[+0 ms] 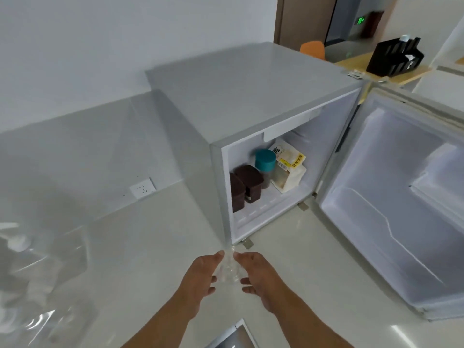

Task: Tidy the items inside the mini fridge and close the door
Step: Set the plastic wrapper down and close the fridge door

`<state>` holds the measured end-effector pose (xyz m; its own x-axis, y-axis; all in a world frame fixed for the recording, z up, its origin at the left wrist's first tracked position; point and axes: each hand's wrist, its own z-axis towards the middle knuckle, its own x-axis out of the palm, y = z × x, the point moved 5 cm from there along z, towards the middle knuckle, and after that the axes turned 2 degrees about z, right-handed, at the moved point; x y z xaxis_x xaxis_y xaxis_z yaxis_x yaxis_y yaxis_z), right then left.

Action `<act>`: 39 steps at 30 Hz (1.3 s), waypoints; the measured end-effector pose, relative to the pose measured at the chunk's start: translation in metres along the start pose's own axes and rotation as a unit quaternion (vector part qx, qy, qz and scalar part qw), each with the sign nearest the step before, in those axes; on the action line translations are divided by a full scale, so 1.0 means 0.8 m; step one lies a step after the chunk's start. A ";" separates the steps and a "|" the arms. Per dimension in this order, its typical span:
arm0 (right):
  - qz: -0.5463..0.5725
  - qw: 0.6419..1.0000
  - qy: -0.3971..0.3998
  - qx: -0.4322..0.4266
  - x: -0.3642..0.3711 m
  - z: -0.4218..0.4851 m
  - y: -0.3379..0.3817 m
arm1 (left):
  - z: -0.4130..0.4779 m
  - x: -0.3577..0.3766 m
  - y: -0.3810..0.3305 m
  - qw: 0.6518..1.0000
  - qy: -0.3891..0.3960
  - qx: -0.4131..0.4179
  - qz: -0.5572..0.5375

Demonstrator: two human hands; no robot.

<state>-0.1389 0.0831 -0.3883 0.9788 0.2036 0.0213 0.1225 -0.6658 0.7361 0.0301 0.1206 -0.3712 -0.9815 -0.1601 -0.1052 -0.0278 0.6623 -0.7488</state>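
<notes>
Both hands were together in front of the mini fridge (pixel 251 101). The left hand (pixel 200 277) and the right hand (pixel 258 275) pinched a thin, clear, crinkly thing (pixel 228 268) between them. It looked slippery and could have dropped onto the floor (pixel 150 247). Inside stood 2 brown boxes (pixel 244 187), a jar with a teal lid (pixel 265 162) and a white bag (pixel 288 169). The door (pixel 391 209) stood wide open, so cold could have leaked out.

My 2 forearms reach forward, bare, converging toward the middle. My left hand (pixel 200 275) and right hand (pixel 258 272) face each other, palms inward — fingers curled, thumbs pointing ahead, both pressed against a small clear plastic piece (pixel 228 270) between them.
</notes>
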 end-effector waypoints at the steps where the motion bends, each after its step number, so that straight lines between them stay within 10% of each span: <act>1: 0.001 1.000 0.003 0.005 0.014 0.006 0.001 | 0.008 -0.014 0.002 1.000 -0.005 -0.003 -0.001; 23: -0.002 0.996 -0.076 0.042 0.126 0.149 -0.029 | 0.173 -0.104 0.022 0.997 0.019 -0.008 0.069; 29: -0.108 0.990 -0.091 -0.006 0.081 0.105 -0.020 | 0.137 -0.119 0.004 0.961 -0.136 0.119 0.212; 39: -0.274 0.905 -0.258 -0.197 -0.117 -0.054 0.085 | 0.024 0.098 -0.106 0.860 0.079 0.297 0.406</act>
<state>-0.2294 0.0499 -0.3108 0.7480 -0.0048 -0.6636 0.6436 -0.2385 0.7272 -0.0411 0.0377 -0.3289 -0.6460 0.3117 -0.6968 0.7354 0.0095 -0.6776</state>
